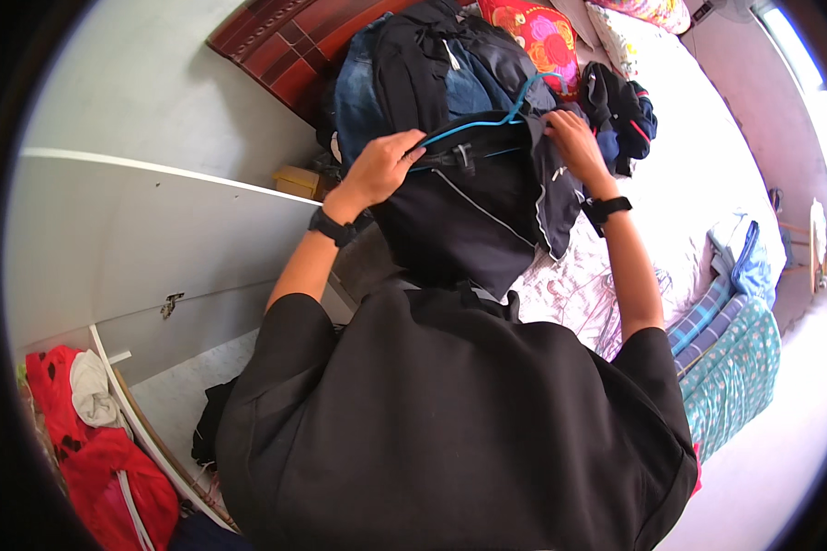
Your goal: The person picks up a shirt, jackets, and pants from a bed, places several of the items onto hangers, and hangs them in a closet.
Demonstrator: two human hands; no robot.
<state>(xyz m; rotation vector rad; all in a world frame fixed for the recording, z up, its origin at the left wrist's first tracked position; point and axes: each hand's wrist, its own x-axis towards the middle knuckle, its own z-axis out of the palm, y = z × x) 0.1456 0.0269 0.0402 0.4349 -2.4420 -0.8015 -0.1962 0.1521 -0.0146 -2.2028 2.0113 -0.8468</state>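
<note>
A black jacket (450, 230) with a light zip edge hangs in front of me on a blue clothes hanger (508, 120). The hanger's hook points up and away from me. At the jacket's left shoulder, my left hand (373, 173) is closed, pinching the cloth by the hanger's end. On the opposite shoulder my right hand (579, 149) grips the cloth, its fingertips partly hidden by the fabric. The front falls open on the right, and the lower part hangs toward my body. Each wrist wears a black band.
Behind the jacket lies a pile of dark clothes and jeans (363, 87) on the bed (685, 138). Folded blankets (730, 367) sit at its right edge. A grey panel (175, 239) stands on the left, with red clothes (110, 468) below. A wooden headboard (294, 50) rises behind.
</note>
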